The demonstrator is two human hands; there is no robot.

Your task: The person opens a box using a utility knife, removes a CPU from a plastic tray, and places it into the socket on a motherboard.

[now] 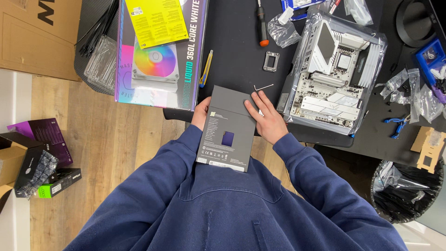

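Note:
A flat dark grey box (227,128) with small print and a purple square on its back rests against my chest, its top end at the desk edge. My left hand (200,114) grips its left edge from behind, only the fingers and thumb side showing. My right hand (267,116) lies on the box's upper right corner, fingers pressed on the grey sleeve. Both arms wear dark blue sleeves.
On the black desk (232,42): a white motherboard (332,69) on clear plastic, a large cooler box (160,51) with a yellow leaflet, a screwdriver (262,23), a hex key (264,86), a small metal frame (271,61), blue pliers (397,124). A bin (406,190) stands right; boxes (42,158) lie on the wood floor.

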